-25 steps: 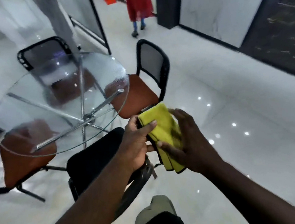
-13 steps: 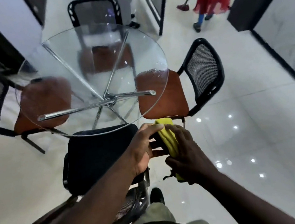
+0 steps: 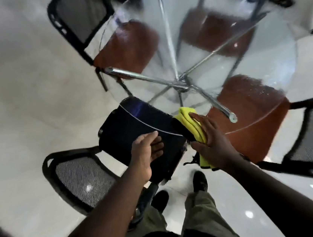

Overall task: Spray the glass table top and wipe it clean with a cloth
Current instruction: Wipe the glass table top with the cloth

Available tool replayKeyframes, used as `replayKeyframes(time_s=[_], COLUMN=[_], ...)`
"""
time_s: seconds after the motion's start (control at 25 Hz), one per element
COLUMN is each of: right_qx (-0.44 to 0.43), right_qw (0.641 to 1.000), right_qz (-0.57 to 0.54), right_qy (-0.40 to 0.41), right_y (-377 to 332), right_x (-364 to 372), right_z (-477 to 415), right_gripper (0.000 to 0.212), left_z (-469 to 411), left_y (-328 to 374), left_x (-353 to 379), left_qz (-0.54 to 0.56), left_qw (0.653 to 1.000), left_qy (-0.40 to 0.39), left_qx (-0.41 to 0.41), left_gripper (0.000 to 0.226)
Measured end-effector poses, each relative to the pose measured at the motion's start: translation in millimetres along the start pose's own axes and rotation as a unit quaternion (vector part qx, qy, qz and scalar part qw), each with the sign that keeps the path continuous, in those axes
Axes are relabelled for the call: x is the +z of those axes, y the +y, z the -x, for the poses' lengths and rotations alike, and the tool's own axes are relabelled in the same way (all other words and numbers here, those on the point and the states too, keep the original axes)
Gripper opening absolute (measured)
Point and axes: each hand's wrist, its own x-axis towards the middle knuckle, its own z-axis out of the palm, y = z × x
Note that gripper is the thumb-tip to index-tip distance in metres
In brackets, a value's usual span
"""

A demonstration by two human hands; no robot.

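Four straight fingers [image 3: 201, 118] of the right hand [image 3: 214, 142] lie close together, flat on a folded yellow cloth [image 3: 187, 119], with the thumb stretched out to the side. The cloth crosses the near rim of the glass table top [image 3: 266, 59]: its far end lies over the glass and its near end hangs out beyond the rim, under the wrist. Just beside it at the same rim, the left hand [image 3: 146, 154] hovers palm inward, its fingers loosely curved, side by side and holding nothing. Below that hand a black chair seat [image 3: 121, 130] reaches under the rim. Droplets [image 3: 256, 89] speckle the glass near the cloth. Chrome struts [image 3: 146, 76] cross beneath the top's centre.
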Motion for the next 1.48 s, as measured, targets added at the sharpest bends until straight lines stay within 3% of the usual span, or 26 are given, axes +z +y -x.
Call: replayKeyframes(time_s=[0.12,0.28,0.4,0.52,0.72,0.92,1.12,1.28,1.4,1.48], right_qx=[-0.135,-0.262,-0.344,-0.401,-0.358,-0.351,-0.382,-0.341,-0.263,-0.251], right_qw=[0.974,0.887,0.837,0.809,0.821,0.816,0.803,0.839,0.882,0.879], right_qz=[0.181,0.376,0.422,0.421,0.432,0.439,0.443,0.418,0.389,0.403], right_qy=[-0.035,-0.058,-0.046,-0.087,-0.107,-0.132,-0.116,-0.069,-0.031,-0.034], right_y=[14,46,66,66,75,84,55,33,43,59], right_x=[-5,31,50,56,55,44,69,75,68,59], right_z=[-64,-120,-138,-157,-147,-133,-187,-236,-210,-176], right_gripper=[0.086,0.067,0.06,0.056,0.061,0.063,0.06,0.059,0.06,0.061], left_z=[-39,-90,-115,-125,-128,-135,-140,-139,-132,-130], left_y=[-19,-33,-41,-45,-39,-33,-36,-38,-35,-34], left_x=[10,28,26,22,23,22,19,21,21,21], left_qz=[0.067,0.169,0.264,0.301,0.22,0.155,0.168,0.16,0.173,0.187], left_qw=[0.992,0.975,0.955,0.948,0.97,0.977,0.975,0.977,0.975,0.974], left_qy=[0.099,0.139,0.13,0.099,0.106,0.144,0.144,0.141,0.137,0.13], left_qx=[-0.046,-0.042,-0.032,-0.026,-0.01,-0.018,-0.014,0.0,-0.008,-0.013], left_gripper=[0.02,0.024,0.034,0.036,0.014,0.013,0.015,0.017,0.015,0.013])
